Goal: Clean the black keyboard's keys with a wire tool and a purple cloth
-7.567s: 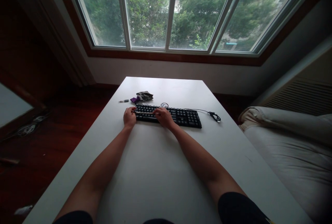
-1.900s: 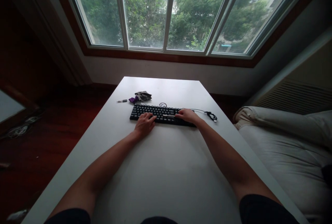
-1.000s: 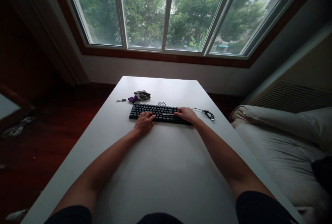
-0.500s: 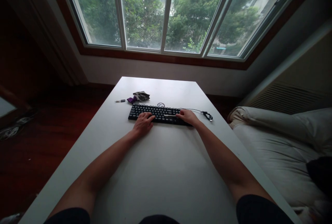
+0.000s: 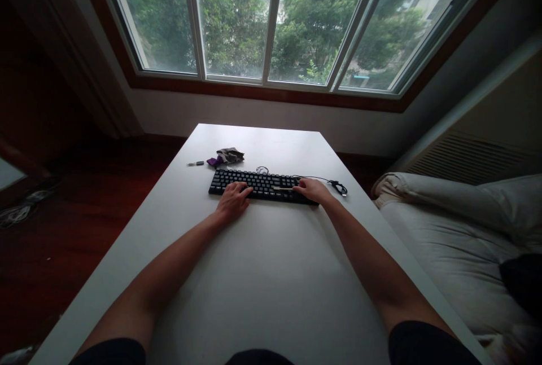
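A black computer keyboard [image 5: 266, 184] lies crosswise on the white table [image 5: 262, 275]. On its left front part rests my left hand [image 5: 234, 200], fingers over the keys and thumb apart from them. My right hand [image 5: 314, 190] is closed around the end of a thin pale stick-like tool [image 5: 282, 188], which points left across the keys on the right half. Too small to make out is whether its tip has bristles. The keyboard's right end is partly covered by my right hand and wrist.
Behind the keyboard lies a crumpled grey and purple wrapper [image 5: 226, 155], with a small slim metal-tipped item [image 5: 195, 163] to its left. A black USB cable [image 5: 339, 188] is bundled at the right. A pale sofa [image 5: 440, 241] borders the table's right side; windows [image 5: 237, 21] are ahead.
My right hand has shifted slightly to the right along the keyboard, carrying the thin tool with it. My left hand stays in the same place on the keys.
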A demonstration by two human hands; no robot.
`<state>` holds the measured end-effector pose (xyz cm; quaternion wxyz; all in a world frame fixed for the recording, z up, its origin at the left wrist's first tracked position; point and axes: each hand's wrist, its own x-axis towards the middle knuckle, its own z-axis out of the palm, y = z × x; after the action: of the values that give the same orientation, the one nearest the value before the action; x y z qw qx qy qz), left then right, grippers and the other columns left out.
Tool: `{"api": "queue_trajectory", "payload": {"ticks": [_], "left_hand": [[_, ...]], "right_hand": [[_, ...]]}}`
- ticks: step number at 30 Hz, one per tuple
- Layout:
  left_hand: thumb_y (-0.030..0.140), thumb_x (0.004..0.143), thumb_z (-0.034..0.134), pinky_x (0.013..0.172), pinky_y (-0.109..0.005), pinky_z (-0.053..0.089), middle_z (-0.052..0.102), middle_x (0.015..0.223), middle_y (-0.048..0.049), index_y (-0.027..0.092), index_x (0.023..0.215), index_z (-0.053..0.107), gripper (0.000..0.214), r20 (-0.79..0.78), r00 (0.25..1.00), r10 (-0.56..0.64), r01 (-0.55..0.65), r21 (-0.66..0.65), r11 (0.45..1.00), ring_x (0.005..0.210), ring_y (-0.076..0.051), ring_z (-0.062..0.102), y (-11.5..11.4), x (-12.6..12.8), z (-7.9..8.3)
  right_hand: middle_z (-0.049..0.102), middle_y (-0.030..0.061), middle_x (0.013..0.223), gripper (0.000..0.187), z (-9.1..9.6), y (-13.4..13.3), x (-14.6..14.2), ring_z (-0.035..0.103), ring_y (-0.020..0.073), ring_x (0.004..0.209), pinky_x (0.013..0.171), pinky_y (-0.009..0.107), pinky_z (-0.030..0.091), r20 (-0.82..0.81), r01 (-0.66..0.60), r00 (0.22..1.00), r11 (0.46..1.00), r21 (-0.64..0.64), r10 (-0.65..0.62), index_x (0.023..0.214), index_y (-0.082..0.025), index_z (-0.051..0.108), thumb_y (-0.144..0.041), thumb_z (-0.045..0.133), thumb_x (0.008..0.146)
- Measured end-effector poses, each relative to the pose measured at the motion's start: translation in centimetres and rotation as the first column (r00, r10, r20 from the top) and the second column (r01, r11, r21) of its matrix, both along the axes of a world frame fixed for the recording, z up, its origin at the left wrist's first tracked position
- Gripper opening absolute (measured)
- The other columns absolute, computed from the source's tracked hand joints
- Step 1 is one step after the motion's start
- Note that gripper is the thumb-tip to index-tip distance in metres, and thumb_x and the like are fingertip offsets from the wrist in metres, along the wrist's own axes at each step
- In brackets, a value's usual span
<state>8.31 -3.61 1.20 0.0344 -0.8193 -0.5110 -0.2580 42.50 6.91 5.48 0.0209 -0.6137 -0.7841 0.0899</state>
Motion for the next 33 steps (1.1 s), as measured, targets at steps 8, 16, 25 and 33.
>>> {"api": "queue_trajectory", "payload": {"ticks": [8,16,25,33], "left_hand": [[0.021,0.087,0.059,0.108,-0.052,0.039,0.056,0.135,-0.0108,0.027,0.132,0.063,0.045,0.006,1.000,0.003,-0.003,-0.008,1.000,0.125,-0.031,0.049,-0.1,0.0,0.1],[0.023,0.089,0.058,0.110,-0.050,0.038,0.055,0.136,-0.0106,0.026,0.133,0.062,0.044,-0.005,1.000,0.004,-0.004,0.002,1.000,0.125,-0.030,0.048,0.0,0.1,0.0],[0.023,0.089,0.058,0.110,-0.050,0.039,0.055,0.136,-0.0109,0.025,0.133,0.062,0.044,0.000,1.000,0.017,-0.017,0.000,1.000,0.126,-0.030,0.048,0.2,0.1,-0.2],[0.023,0.090,0.057,0.110,-0.050,0.038,0.055,0.137,-0.0101,0.026,0.135,0.061,0.045,-0.017,1.000,0.026,-0.026,-0.005,1.000,0.126,-0.030,0.048,0.2,0.5,-0.2]], "right_hand": [[0.072,0.0063,0.085,0.037,-0.6,0.7,3.9,0.062,0.0208,0.076,0.061,0.027,0.035,-0.020,0.106,0.994,0.994,0.040,-0.106,0.085,-0.023,0.068,-0.058,0.061,0.088],[0.072,0.0062,0.086,0.035,-0.7,0.7,3.7,0.062,0.0207,0.078,0.061,0.028,0.035,-0.048,0.106,0.993,0.993,0.056,-0.104,0.085,-0.022,0.069,-0.056,0.063,0.087],[0.073,0.0063,0.087,0.035,-1.0,0.5,4.6,0.062,0.0207,0.078,0.064,0.029,0.037,-0.064,0.131,0.990,0.989,0.071,-0.126,0.085,-0.023,0.070,-0.057,0.063,0.087],[0.072,0.0047,0.080,0.039,-1.1,0.4,7.7,0.061,0.0192,0.071,0.059,0.028,0.035,-0.102,0.141,0.985,0.989,0.039,-0.137,0.080,-0.022,0.068,-0.060,0.062,0.086]]}}
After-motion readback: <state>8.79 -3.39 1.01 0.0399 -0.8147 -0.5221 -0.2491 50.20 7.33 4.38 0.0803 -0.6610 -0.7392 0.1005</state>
